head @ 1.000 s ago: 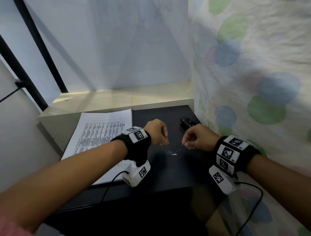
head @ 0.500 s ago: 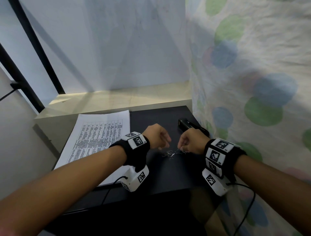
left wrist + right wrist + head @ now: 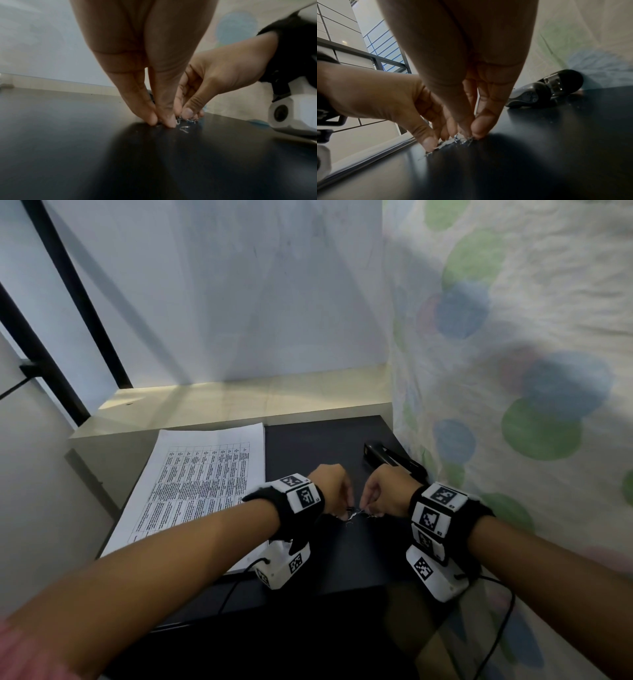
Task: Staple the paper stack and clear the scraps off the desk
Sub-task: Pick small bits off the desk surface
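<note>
Both my hands have closed in on the loose staple scraps point(image 3: 356, 513) at the middle of the dark surface point(image 3: 342, 559). Left hand point(image 3: 330, 486) and right hand point(image 3: 387, 487) now nearly touch, fingers point(image 3: 169, 121) narrowed, pinching bits. Paper stack point(image 3: 195, 484) at 9 o'clock, stapler point(image 3: 387, 458) at 1 o'clock. Clearing underway, I judge.
</note>
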`<state>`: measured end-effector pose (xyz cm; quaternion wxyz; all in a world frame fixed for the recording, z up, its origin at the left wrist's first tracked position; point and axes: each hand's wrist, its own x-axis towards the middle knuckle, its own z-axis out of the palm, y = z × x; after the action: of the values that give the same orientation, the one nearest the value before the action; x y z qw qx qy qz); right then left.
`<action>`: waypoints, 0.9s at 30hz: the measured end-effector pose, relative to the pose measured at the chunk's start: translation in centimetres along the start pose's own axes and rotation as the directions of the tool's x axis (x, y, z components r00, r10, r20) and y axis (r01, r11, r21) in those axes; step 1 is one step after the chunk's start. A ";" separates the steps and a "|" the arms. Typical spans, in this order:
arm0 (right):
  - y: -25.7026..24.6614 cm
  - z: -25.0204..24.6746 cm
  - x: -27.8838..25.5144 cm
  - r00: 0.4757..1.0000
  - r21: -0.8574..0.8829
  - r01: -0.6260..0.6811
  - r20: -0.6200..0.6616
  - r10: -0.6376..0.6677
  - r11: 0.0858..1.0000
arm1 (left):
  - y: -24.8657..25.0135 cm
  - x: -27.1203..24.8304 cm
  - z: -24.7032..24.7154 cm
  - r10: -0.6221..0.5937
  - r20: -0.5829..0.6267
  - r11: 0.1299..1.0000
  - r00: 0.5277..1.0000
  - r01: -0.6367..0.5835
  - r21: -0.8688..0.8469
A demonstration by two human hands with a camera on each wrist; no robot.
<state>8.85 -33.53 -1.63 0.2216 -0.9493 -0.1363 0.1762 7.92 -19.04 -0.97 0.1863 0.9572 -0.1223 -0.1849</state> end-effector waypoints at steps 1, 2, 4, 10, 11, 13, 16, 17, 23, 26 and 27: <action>0.1 0.0 0.0 1.000 0.002 0.004 0.001 -0.004 1.000 | 0.0 0.1 0.0 0.001 0.009 1.000 1.000 -0.001 -0.005; 0.1 0.0 0.0 1.000 0.004 0.010 0.004 -0.010 1.000 | -0.1 0.3 -0.1 0.003 0.022 1.000 1.000 -0.003 -0.010; 0.1 0.0 0.1 1.000 0.012 0.016 0.009 -0.016 1.000 | -0.3 0.4 -0.2 0.009 0.046 1.000 0.999 -0.010 0.003; 0.0 0.0 0.1 0.999 0.026 0.008 0.031 -0.009 1.000 | 0.1 1.0 -0.4 -0.004 0.123 0.997 0.992 -0.006 0.082; 0.0 0.0 0.1 0.999 0.024 0.007 0.033 -0.008 1.000 | 0.2 1.1 -0.4 -0.004 0.142 0.995 0.990 -0.011 0.100; 0.0 0.0 0.1 0.999 0.020 0.003 0.036 -0.004 1.000 | 0.5 1.3 -0.5 -0.004 0.180 0.991 0.984 -0.020 0.130; 0.0 -0.1 0.1 0.999 0.021 0.001 0.045 -0.002 1.000 | 1.0 1.3 -0.5 -0.033 0.188 0.987 0.982 0.002 0.161; 0.0 -0.1 0.2 0.999 0.023 -0.003 0.047 0.002 1.000 | 1.0 1.3 -0.5 -0.043 0.174 0.986 0.984 0.014 0.164; -0.1 -0.2 0.1 0.999 0.029 0.002 0.051 -0.003 1.000 | 1.0 1.0 -0.4 -0.029 0.084 0.989 0.996 0.016 0.146; -0.1 -0.2 0.0 0.999 0.024 0.000 0.048 -0.001 1.000 | 1.2 0.9 -0.4 -0.012 0.069 0.989 0.998 0.001 0.150; -0.1 -0.2 -0.1 0.999 0.024 -0.002 0.046 0.001 1.000 | 1.3 0.8 -0.5 -0.012 0.075 0.988 0.997 0.000 0.153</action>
<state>8.84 -33.52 -1.35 0.2296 -0.9424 -0.1386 0.1999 8.64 -20.30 -0.32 0.1073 0.9613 -0.1402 -0.2117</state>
